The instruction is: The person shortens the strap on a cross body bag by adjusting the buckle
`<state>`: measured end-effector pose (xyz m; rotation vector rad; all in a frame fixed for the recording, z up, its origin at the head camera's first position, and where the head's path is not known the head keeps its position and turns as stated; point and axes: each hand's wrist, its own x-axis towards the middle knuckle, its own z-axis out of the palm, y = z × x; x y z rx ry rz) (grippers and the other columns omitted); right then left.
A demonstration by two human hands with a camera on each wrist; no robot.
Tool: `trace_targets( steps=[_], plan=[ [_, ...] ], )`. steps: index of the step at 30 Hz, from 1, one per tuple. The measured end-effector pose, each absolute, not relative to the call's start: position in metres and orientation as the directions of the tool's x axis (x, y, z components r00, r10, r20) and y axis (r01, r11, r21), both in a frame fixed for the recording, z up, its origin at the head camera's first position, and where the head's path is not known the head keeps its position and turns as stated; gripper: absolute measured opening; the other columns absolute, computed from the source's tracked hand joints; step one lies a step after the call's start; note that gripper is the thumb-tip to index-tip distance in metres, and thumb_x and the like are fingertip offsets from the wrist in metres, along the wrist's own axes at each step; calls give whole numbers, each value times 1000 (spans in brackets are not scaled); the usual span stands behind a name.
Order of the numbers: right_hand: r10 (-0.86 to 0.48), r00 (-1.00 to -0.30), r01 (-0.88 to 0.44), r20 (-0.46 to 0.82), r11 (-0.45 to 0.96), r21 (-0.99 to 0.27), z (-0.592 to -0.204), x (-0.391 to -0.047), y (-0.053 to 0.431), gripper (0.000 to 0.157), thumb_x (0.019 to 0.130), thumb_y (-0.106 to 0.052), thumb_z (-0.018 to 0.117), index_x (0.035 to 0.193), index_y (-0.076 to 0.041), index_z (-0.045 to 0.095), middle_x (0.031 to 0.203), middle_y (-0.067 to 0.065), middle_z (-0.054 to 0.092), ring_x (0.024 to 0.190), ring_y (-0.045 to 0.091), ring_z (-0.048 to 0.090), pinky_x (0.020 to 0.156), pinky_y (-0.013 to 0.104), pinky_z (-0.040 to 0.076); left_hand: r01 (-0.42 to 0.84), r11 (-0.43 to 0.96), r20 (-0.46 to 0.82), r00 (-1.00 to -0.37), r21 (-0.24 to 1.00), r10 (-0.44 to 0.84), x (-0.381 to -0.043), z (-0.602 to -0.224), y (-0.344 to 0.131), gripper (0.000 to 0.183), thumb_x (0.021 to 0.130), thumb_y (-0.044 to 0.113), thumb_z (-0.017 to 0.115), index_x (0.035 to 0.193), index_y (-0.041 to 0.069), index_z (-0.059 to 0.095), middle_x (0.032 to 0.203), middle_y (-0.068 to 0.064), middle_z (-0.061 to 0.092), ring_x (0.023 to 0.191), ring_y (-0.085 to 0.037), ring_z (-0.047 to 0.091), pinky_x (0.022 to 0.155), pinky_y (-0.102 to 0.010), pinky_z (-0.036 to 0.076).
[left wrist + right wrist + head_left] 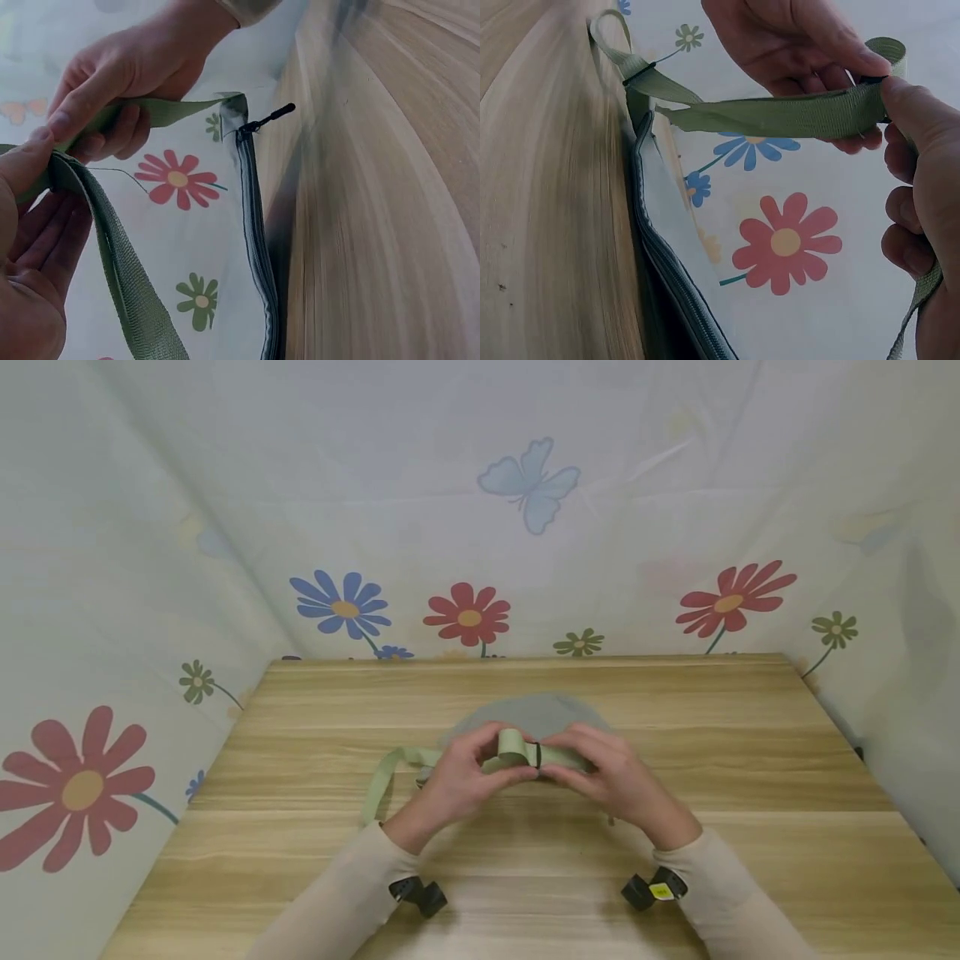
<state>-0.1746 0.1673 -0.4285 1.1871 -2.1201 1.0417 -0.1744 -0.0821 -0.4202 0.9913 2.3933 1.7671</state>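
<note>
Both hands hold a light green webbing strap [512, 745] above a grey zippered bag [540, 713]. My left hand [467, 774] pinches the strap beside a raised loop, at the left of a dark slider buckle [537, 754]. From the other side my right hand [611, 768] pinches the strap close to that buckle. In the left wrist view the strap [124, 259] hangs down in a long fold, and a zipper pull [274, 118] sticks out at the bag's corner. A second dark slider [639, 73] sits on the strap near the bag in the right wrist view.
The bag lies on a wood-grain table [315, 860], with a strap loop [384, 781] trailing to its left. Behind and beside the table hangs a white cloth [375, 460] printed with flowers and a butterfly. Dark wrist devices [420, 896] are worn on both sleeves.
</note>
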Motion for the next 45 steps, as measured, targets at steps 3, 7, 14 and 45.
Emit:
trace_targets(
  steps=[3, 7, 14, 45],
  plan=[
    [-489, -489, -871, 722, 324, -370, -429, -175, 167, 37, 106, -42, 65, 115, -7, 76, 99, 3, 75, 78, 9, 61, 67, 19, 48, 480, 195, 339, -804, 856, 489, -175, -421, -82, 37, 93, 11, 86, 128, 10, 72, 122, -6, 76, 115, -16, 70, 107, -39, 58],
    [-483, -485, -872, 729, 333, -360, -429, -175, 169, 40, 106, -43, 64, 115, -7, 76, 99, 3, 75, 79, 9, 61, 68, 19, 49, 497, 236, 336, -800, 835, 497, -176, -424, -84, 39, 94, 13, 85, 130, 11, 70, 124, -4, 76, 117, -16, 70, 107, -42, 58],
    [-486, -499, -862, 717, 363, -354, -430, -175, 170, 43, 107, -46, 62, 120, -8, 76, 100, 0, 72, 76, 5, 56, 67, 16, 47, 518, 230, 361, -792, 824, 492, -177, -427, -86, 32, 97, 13, 83, 126, 10, 72, 117, -4, 77, 113, -16, 72, 105, -42, 59],
    [-442, -615, -788, 653, 374, -489, -436, -173, 176, 31, 104, -40, 69, 116, -13, 76, 93, -4, 67, 76, 3, 49, 64, 18, 42, 472, 225, 336, -824, 852, 456, -176, -426, -86, 34, 96, 12, 84, 127, 7, 72, 116, -8, 80, 114, -16, 72, 108, -43, 58]
  ],
)
